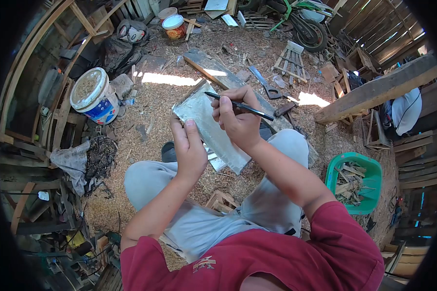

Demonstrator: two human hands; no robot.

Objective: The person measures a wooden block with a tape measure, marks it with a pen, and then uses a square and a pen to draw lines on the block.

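Note:
My left hand (pixel 191 149) grips a pale, whitish rectangular board (pixel 209 123) by its left edge, thumb on the upper face and fingers bent round the side. The board lies slanted above my lap, its surface streaky and a bit shiny. In my right hand (pixel 240 119) is a slim black pen (pixel 250 108), pinched between thumb and fingers. Its tip points left, over the far end of the board.
Beyond my knees a long plank (pixel 243 87) lies on the shavings, with a handsaw (pixel 264 82) and a hammer (pixel 285 108) nearby. A green tub (pixel 331 182) of wood scraps stands right, a white bucket (pixel 90 92) left. A thick wooden beam (pixel 378 89) juts in at right.

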